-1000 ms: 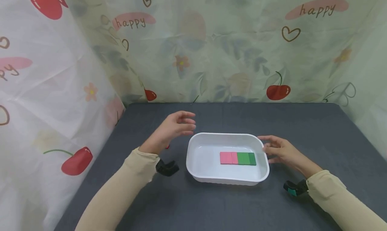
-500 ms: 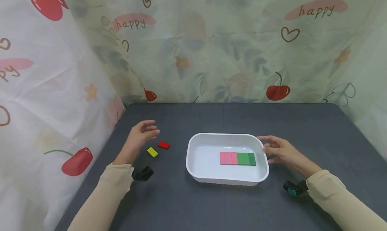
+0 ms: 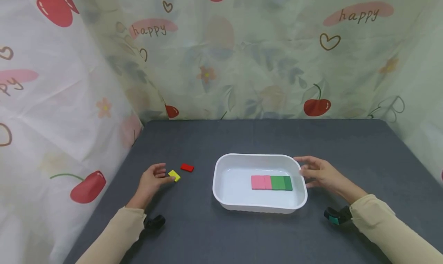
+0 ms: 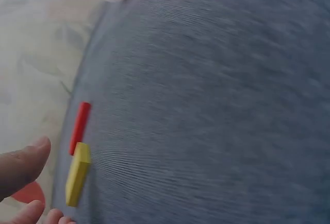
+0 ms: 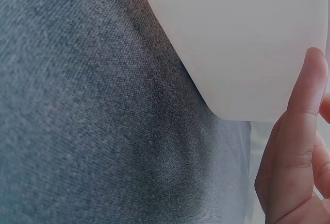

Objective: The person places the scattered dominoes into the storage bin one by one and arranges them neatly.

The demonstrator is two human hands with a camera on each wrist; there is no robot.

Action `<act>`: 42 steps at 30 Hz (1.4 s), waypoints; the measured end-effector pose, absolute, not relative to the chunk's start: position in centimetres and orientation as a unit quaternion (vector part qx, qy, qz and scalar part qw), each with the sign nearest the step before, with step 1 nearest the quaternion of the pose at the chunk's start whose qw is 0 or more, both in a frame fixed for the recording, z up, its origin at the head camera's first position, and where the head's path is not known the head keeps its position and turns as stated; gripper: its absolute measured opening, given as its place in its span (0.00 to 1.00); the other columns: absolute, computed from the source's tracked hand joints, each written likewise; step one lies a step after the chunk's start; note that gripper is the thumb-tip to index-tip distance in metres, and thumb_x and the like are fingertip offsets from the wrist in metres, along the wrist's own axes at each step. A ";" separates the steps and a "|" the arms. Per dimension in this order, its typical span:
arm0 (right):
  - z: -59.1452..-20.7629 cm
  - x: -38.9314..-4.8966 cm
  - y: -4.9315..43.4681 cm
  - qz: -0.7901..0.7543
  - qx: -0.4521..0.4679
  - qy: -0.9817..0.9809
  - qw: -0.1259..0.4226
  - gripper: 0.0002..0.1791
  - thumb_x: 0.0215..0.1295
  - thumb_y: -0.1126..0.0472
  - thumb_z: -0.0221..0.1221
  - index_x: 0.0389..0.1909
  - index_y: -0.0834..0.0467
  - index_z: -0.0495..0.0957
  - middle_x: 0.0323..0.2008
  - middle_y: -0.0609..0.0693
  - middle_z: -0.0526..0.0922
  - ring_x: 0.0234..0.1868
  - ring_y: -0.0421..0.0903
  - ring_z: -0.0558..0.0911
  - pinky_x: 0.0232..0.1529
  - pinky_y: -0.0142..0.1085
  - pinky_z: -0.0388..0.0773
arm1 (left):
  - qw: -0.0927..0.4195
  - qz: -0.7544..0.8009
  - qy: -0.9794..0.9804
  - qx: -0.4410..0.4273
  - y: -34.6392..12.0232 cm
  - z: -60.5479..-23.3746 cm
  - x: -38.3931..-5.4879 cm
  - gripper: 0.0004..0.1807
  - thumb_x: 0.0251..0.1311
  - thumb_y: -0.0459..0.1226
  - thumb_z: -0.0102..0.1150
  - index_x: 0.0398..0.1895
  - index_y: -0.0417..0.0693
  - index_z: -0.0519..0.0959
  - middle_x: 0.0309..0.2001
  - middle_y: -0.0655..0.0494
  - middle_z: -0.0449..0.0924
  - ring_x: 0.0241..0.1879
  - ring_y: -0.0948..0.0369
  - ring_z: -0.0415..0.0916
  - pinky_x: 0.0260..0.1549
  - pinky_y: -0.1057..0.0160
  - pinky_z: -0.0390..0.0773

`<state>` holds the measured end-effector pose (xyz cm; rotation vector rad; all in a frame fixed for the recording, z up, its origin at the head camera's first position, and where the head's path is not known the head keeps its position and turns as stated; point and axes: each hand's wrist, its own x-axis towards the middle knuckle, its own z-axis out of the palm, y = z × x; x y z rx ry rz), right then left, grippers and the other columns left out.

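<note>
My left hand (image 3: pixel 150 181) is beside a small yellow block (image 3: pixel 175 175) on the dark tabletop, its thumb tip overlapping the block in the head view. The left wrist view shows the thumb (image 4: pixel 23 167) and fingers apart, with the yellow block (image 4: pixel 77 175) just beyond them. A red block (image 3: pixel 187 167) lies a little farther right. My right hand (image 3: pixel 320 173) rests with extended fingers at the right end of a white plastic tray (image 3: pixel 221 195). Inside the tray, pink blocks (image 3: pixel 258 182) and green blocks (image 3: pixel 278 182) form one flat row.
A dark grey cloth (image 3: pixel 256 237) covers the table. Printed curtains (image 3: pixel 221 64) hang along its back and left sides. A black wrist device (image 3: pixel 154 222) is strapped below the left hand, another band (image 3: pixel 338 215) below the right.
My left hand has moved from beside the tray leftward and toward me, to the yellow block. The yellow and red blocks have come into view. The right hand stays at the tray.
</note>
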<state>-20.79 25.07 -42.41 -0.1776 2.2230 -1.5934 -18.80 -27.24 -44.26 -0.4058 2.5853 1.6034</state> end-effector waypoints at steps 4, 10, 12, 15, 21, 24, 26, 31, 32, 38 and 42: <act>-42.5 -20.8 25.1 -0.569 -0.064 0.796 0.197 0.36 0.66 0.57 0.61 0.70 0.64 0.58 0.41 0.53 0.78 0.41 0.43 0.80 0.39 0.42 0.83 | 0.039 0.475 0.869 -0.130 -27.1 -45.1 -18.8 0.38 0.53 0.35 0.70 0.67 0.39 0.64 0.62 0.38 0.68 0.59 0.47 0.68 0.56 0.48 0.71; -42.4 -20.7 25.0 -0.572 -0.063 0.793 0.198 0.36 0.66 0.57 0.61 0.70 0.63 0.58 0.43 0.55 0.79 0.42 0.43 0.80 0.39 0.43 0.83 | 0.024 0.418 0.901 -0.112 -26.6 -45.7 -18.9 0.35 0.50 0.33 0.72 0.62 0.36 0.69 0.57 0.38 0.70 0.53 0.48 0.68 0.52 0.49 0.70; -42.3 -20.7 24.9 -0.571 -0.062 0.794 0.198 0.36 0.66 0.57 0.61 0.70 0.63 0.58 0.43 0.55 0.78 0.42 0.43 0.80 0.39 0.42 0.83 | 0.015 0.406 0.907 -0.109 -26.4 -45.7 -19.0 0.33 0.50 0.33 0.72 0.60 0.35 0.70 0.55 0.39 0.71 0.52 0.48 0.68 0.51 0.49 0.70; -42.3 -20.7 24.9 -0.570 -0.062 0.795 0.199 0.36 0.66 0.57 0.60 0.70 0.63 0.58 0.43 0.56 0.78 0.42 0.44 0.79 0.39 0.42 0.83 | 0.002 0.392 0.914 -0.108 -26.2 -45.8 -19.1 0.31 0.50 0.34 0.72 0.58 0.34 0.72 0.52 0.39 0.72 0.50 0.49 0.69 0.50 0.50 0.70; -42.3 -20.8 24.9 -0.573 -0.066 0.792 0.201 0.36 0.66 0.57 0.60 0.70 0.63 0.58 0.43 0.56 0.78 0.42 0.44 0.80 0.39 0.43 0.83 | 0.001 0.379 0.918 -0.118 -26.0 -45.8 -19.1 0.28 0.52 0.35 0.71 0.56 0.34 0.74 0.49 0.40 0.71 0.47 0.49 0.70 0.48 0.51 0.71; -42.4 -20.8 24.8 -0.573 -0.067 0.791 0.203 0.36 0.66 0.56 0.61 0.70 0.63 0.58 0.43 0.55 0.79 0.41 0.44 0.80 0.39 0.43 0.83 | 0.009 0.401 0.907 -0.128 -25.9 -45.5 -19.2 0.28 0.53 0.34 0.70 0.57 0.34 0.73 0.51 0.39 0.72 0.48 0.49 0.71 0.48 0.52 0.72; -42.4 -20.9 24.8 -0.573 -0.066 0.791 0.204 0.36 0.66 0.56 0.61 0.70 0.63 0.58 0.42 0.55 0.79 0.41 0.44 0.80 0.39 0.43 0.83 | 0.015 0.427 0.894 -0.138 -25.8 -45.0 -19.3 0.28 0.53 0.34 0.69 0.58 0.34 0.72 0.52 0.39 0.73 0.48 0.50 0.72 0.47 0.54 0.74; -42.4 -20.8 24.9 -0.569 -0.063 0.795 0.201 0.36 0.66 0.56 0.61 0.70 0.63 0.58 0.42 0.55 0.78 0.41 0.44 0.79 0.39 0.42 0.83 | 0.022 0.493 0.860 -0.131 -25.0 -42.9 -19.6 0.29 0.56 0.35 0.67 0.60 0.36 0.71 0.52 0.40 0.76 0.47 0.53 0.75 0.44 0.59 0.76; -42.4 -20.8 24.9 -0.569 -0.063 0.795 0.200 0.36 0.66 0.57 0.61 0.70 0.63 0.58 0.42 0.56 0.78 0.41 0.44 0.79 0.39 0.42 0.83 | 0.022 0.502 0.856 -0.123 -24.7 -42.3 -19.6 0.29 0.56 0.35 0.67 0.60 0.36 0.71 0.51 0.41 0.76 0.47 0.54 0.75 0.44 0.60 0.77; -42.3 -20.7 25.0 -0.572 -0.064 0.793 0.200 0.36 0.66 0.56 0.60 0.70 0.63 0.58 0.43 0.55 0.78 0.41 0.44 0.80 0.39 0.42 0.83 | 0.015 0.530 0.845 -0.073 -21.9 -38.6 -19.7 0.29 0.54 0.34 0.69 0.61 0.42 0.71 0.51 0.44 0.77 0.46 0.56 0.76 0.42 0.68 0.78; -42.3 -20.7 25.1 -0.574 -0.064 0.791 0.200 0.36 0.66 0.57 0.60 0.70 0.63 0.58 0.42 0.53 0.79 0.41 0.42 0.80 0.39 0.42 0.83 | 0.010 0.538 0.842 -0.035 -19.1 -36.5 -19.2 0.29 0.54 0.33 0.69 0.61 0.44 0.72 0.49 0.45 0.79 0.44 0.56 0.77 0.39 0.68 0.78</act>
